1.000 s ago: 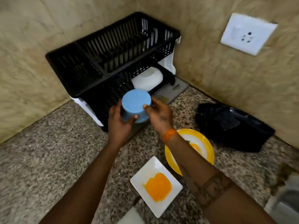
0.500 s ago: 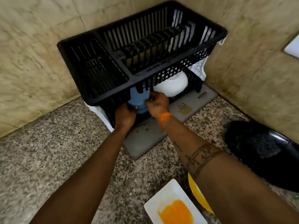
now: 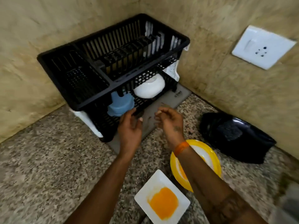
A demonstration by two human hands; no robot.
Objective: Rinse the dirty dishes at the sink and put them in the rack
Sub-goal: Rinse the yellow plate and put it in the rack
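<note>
A black two-tier dish rack [image 3: 90, 101] stands in the corner of the granite counter. On its lower tier a blue cup [image 3: 120, 105] sits upside down beside an upturned white bowl [image 3: 149, 88]. My left hand [image 3: 130, 129] hovers open just in front of the blue cup, apart from it. My right hand [image 3: 169, 121] is open too, fingers loosely curled, over the grey mat [image 3: 169, 101]. Nearer me lie a white square plate [image 3: 161, 201] smeared with orange sauce and a yellow round plate [image 3: 208, 157], partly hidden by my right forearm.
A black bag [image 3: 234, 136] lies against the right wall. A white wall socket [image 3: 263, 46] is above it. The rack's upper tier holds no dishes. Speckled granite counter [image 3: 48, 167] stretches to the left.
Both hands carried the blue cup into the rack's lower tier, set it down upside down, let go and drew back toward me.
</note>
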